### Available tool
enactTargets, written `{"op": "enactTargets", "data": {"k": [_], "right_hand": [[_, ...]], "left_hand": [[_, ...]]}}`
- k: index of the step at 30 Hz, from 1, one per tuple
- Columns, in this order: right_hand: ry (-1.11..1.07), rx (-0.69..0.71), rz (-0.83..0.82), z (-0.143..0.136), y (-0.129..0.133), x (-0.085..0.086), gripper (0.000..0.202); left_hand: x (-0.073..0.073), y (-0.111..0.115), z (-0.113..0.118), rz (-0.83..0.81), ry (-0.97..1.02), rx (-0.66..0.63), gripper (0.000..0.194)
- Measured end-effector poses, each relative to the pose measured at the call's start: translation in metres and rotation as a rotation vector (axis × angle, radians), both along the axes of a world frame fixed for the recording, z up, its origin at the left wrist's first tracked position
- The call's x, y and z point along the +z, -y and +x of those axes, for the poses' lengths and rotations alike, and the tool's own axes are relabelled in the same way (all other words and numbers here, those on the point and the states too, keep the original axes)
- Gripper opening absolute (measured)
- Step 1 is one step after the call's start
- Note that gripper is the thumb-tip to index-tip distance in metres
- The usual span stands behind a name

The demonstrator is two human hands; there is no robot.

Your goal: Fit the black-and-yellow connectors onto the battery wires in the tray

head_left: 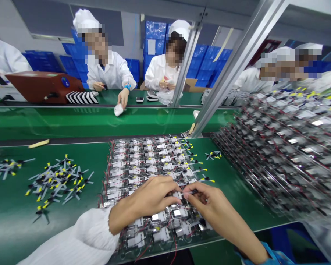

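A clear tray (116,194) holds rows of small white and silver units with red wires. Over its middle right, my left hand (158,193) reaches in from the left, thumb and forefinger closing around one unit. Facing it, my right hand (206,200) pinches a small dark part (193,191) against the same unit, the fingertips of both hands nearly touching. Black parts with yellow tips stand along the tray's right side. To the left, a loose pile of small parts (57,180) with grey strips and yellow tips lies on the green table (79,228).
Tall stacked trays (287,147) fill the right side. A few loose parts (213,155) lie beside them. A metal post (226,73) slants up behind the tray. Across a green conveyor (57,123), a person's hand (123,97) holds a white item (118,109); other people sit nearby.
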State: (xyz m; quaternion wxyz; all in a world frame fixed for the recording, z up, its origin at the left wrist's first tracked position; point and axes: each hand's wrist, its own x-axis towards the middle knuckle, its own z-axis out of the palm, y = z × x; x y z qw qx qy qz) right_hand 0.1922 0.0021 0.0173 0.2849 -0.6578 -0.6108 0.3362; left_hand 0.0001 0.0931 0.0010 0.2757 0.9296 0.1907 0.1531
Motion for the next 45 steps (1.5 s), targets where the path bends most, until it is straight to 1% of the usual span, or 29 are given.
{"op": "enactTargets", "data": {"k": [9, 18, 21, 25, 29, 31, 32, 33, 35, 36, 37, 38, 41, 42, 45], "right_hand": [[0.074, 0.015, -0.05, -0.001, 0.004, -0.003, 0.024], [0.035, -0.003, -0.058, -0.001, 0.004, -0.003, 0.026], [0.057, 0.004, -0.041, -0.001, 0.005, -0.004, 0.024], [0.095, 0.033, -0.007, -0.003, 0.005, -0.005, 0.019], [0.167, 0.043, 0.026, -0.007, 0.004, -0.002, 0.016], [0.179, 0.056, 0.062, -0.006, 0.004, 0.0, 0.015], [0.183, 0.051, 0.107, -0.005, 0.006, 0.001, 0.016], [0.198, 0.025, 0.172, -0.003, 0.008, 0.002, 0.017], [0.265, -0.078, 0.313, 0.003, 0.014, 0.004, 0.021], [0.305, -0.116, 0.357, 0.006, 0.018, 0.005, 0.02], [0.336, -0.12, 0.37, 0.007, 0.021, 0.006, 0.019], [0.354, -0.082, 0.355, 0.008, 0.024, 0.007, 0.02], [0.383, 0.131, 0.235, 0.002, 0.026, 0.007, 0.028], [0.407, 0.174, 0.206, -0.001, 0.025, 0.006, 0.03], [0.494, 0.217, 0.17, -0.007, 0.02, 0.003, 0.029]], "left_hand": [[0.0, 0.001, -0.001, -0.009, -0.004, -0.019, 0.022], [0.001, 0.0, 0.0, -0.026, -0.021, -0.044, 0.021], [-0.001, 0.001, 0.0, -0.036, -0.001, -0.05, 0.023], [-0.004, 0.002, -0.002, -0.06, 0.067, -0.066, 0.033], [-0.001, 0.003, -0.002, -0.106, 0.094, -0.045, 0.033], [0.001, 0.003, -0.002, -0.108, 0.094, -0.017, 0.028], [0.003, 0.002, -0.001, -0.094, 0.094, -0.007, 0.024], [0.004, 0.002, -0.001, -0.072, 0.094, -0.002, 0.019], [0.005, 0.002, 0.0, -0.036, 0.097, -0.005, 0.014], [0.005, 0.002, 0.0, -0.029, 0.097, -0.009, 0.014], [0.005, 0.002, -0.001, -0.028, 0.098, -0.011, 0.014], [0.004, 0.002, -0.001, -0.029, 0.101, -0.015, 0.016], [0.002, 0.002, -0.001, -0.035, 0.104, -0.014, 0.021], [0.001, 0.002, -0.002, -0.037, 0.104, -0.009, 0.022], [0.002, 0.002, -0.002, -0.038, 0.095, 0.004, 0.019]]}}
